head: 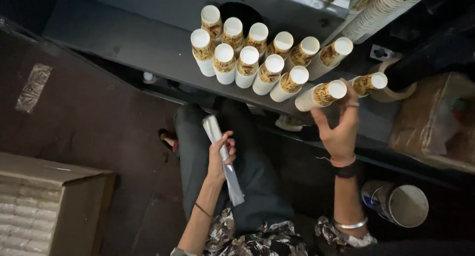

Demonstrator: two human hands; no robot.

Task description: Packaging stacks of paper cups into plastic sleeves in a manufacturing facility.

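Left grip [221, 154] is wrapped around a clear plastic sleeve [222, 157] over the lap; right grip [339, 120] spreads against a cup stack [321, 94] at the tabletop's [148, 48] near edge, none sleeved yet.

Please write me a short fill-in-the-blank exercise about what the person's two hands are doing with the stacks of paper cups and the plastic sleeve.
1. The left hand grips a clear, flattened plastic ____ that slants down across the lap.
2. The right hand reaches up to a stack of white paper cups with a gold and red pattern lying on the grey metal ____.
3. At lower left stands an open brown ____ box filled with rows of white cups.

Missing words: sleeve; shelf; cardboard
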